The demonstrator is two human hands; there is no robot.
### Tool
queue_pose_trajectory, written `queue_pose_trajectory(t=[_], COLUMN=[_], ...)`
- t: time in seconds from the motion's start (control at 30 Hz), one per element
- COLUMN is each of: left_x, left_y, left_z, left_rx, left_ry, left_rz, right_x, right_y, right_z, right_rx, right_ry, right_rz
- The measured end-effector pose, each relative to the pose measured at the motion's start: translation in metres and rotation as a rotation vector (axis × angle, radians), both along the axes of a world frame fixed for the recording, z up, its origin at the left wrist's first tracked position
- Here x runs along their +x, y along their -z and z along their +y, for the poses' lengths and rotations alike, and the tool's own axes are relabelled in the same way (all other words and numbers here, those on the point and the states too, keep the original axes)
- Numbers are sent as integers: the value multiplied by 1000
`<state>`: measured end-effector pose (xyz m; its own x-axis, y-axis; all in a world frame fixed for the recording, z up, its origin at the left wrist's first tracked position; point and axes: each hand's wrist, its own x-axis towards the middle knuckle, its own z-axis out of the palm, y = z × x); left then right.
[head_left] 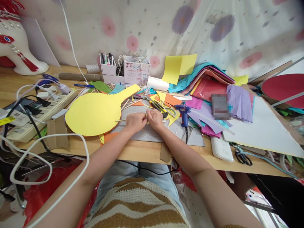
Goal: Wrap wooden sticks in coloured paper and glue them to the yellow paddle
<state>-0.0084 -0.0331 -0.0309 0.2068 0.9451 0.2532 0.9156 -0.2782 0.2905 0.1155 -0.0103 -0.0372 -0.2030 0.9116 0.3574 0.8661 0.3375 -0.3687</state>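
My left hand [136, 122] and my right hand [155, 118] meet above the grey cutting mat [147, 136], both with fingers curled closed. A thin wooden stick [120, 120] pokes out to the left of my left hand; the rest is hidden in the two fists. Left of the hands lies a yellow paddle-shaped cutout [93, 114] with an orange layer beneath. Just behind my right hand is a yellow-and-black utility knife [160, 108]. A blue glue gun [183, 114] sits to the right. More thin sticks [128, 104] lie behind my left hand.
A power strip [42, 114] with tangled cables takes up the left side, and a white cable [82, 164] loops over my left forearm. Behind stand a white pen holder [136, 71] and colored paper sheets [204, 79]. Scissors [242, 156] and a white power bank [222, 148] lie right.
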Motion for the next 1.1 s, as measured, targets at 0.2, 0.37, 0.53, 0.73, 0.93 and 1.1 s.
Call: queue_pose_trajectory(t=[0.2, 0.37, 0.53, 0.73, 0.93, 1.1], left_x=[0, -3, -11, -11, -7, -11], left_y=[2, 4, 2, 0, -12, -26], left_z=[3, 1, -2, -4, -4, -1], left_rx=[-26, 23, 141, 135, 39, -126], left_ry=[-10, 40, 112, 131, 114, 160], left_rz=[23, 4, 14, -85, -201, -34], right_x=[-1, 8, 26, 33, 35, 36], right_y=[4, -4, -13, -14, -16, -22], right_z=[3, 2, 3, 7, 6, 5], right_rx=[12, 34, -134, -570, -706, -602], right_ry=[16, -47, -192, -363, -384, -461], right_rz=[-71, -165, 39, 572, 793, 631])
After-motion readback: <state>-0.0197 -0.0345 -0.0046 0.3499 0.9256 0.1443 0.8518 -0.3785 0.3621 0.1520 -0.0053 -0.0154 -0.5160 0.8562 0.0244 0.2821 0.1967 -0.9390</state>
